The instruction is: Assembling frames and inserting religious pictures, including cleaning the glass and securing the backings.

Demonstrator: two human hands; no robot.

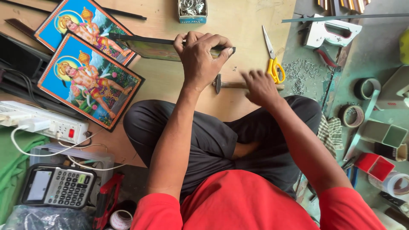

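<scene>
Gripping the near edge of a dark framed picture (164, 47), my left hand (199, 59) is clamped over the frame's rim, fingers curled down across it on the plywood board (251, 17). The frame lies with its long axis running left to right, directly ahead of my crossed legs. My right hand (260, 87) is blurred, fingers spread and empty, hovering just over the wooden handle of a hammer (238, 84); I cannot tell whether it touches the handle. The hammer lies flat between the two hands, handle also running left to right, its metal head pointing toward the left hand and sitting just below it. The right hand is plainly the nearer one to the handle; the held frame lies just beyond the hammer, up and to the left of that hand. Yellow-handled scissors (272, 59) rest just beside the hammer's far end, a staple gun (332, 32) well apart to the right. Two bright printed pictures (87, 79) lie to the left, a box of metal rings (192, 10) above.
</scene>
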